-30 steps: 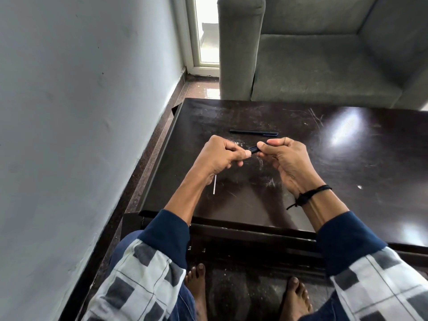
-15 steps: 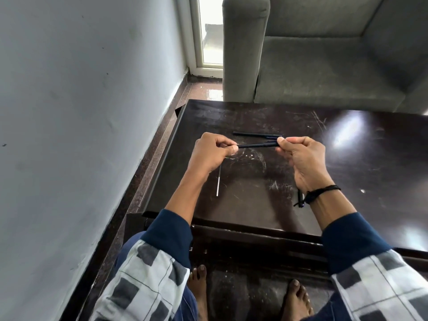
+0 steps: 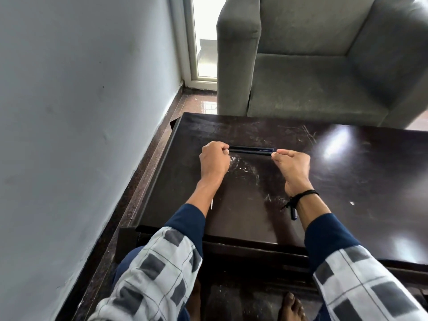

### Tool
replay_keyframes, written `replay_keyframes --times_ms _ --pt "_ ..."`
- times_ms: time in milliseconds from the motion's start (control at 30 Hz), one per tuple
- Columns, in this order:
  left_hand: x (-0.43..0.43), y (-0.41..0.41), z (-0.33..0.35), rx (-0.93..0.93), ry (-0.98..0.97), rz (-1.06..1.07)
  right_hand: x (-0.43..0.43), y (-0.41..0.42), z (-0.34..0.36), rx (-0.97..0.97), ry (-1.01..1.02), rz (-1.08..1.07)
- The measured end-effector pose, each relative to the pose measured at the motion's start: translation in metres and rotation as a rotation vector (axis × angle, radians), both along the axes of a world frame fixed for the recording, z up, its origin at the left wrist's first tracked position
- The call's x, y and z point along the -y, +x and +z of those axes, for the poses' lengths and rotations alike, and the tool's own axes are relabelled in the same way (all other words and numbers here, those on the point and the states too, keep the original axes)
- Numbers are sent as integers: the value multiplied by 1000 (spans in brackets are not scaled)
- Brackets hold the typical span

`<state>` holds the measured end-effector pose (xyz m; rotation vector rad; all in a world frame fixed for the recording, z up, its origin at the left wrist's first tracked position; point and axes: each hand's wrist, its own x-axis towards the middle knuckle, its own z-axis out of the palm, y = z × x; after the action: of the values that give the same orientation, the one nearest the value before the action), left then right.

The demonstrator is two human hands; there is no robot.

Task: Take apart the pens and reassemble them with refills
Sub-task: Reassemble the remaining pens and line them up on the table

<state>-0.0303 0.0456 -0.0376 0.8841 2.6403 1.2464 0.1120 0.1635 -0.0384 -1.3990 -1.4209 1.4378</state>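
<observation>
A thin white refill (image 3: 211, 203) lies on the dark bench (image 3: 347, 181) near its left edge, partly hidden by the left forearm. A careless sweep of that sleeve could, I judge, roll it off onto the floor.

The left hand (image 3: 214, 159) is closed in a fist around 1 end of a dark pen (image 3: 251, 151), held level just above the bench. Another dark pen (image 3: 252, 148) seems to lie on the bench right behind it; the 2 nearly overlap, so I cannot tell whether they touch.

The right hand (image 3: 290, 164) pinches the held pen's other end between thumb and fingertips. If both hands are pulling the barrel apart, a sudden release could fling a small part across the glossy surface, where dark pieces would be hard to spot. A skewed pull might also bend whatever refill sits inside. The hands could also knock the resting pen toward the far edge.
</observation>
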Motion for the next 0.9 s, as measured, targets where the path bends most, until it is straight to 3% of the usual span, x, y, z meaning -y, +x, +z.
replay_keyframes --times_ms 333,700,900 --pt "-23 -13 -13 23 -86 -28 -4 -11 10 263 110 6" --pt "-28 -19 -14 11 -73 3 -13 -16 8 295 93 107" --pt "-31 -23 -15 10 -69 -4 -24 -15 1 199 64 147"
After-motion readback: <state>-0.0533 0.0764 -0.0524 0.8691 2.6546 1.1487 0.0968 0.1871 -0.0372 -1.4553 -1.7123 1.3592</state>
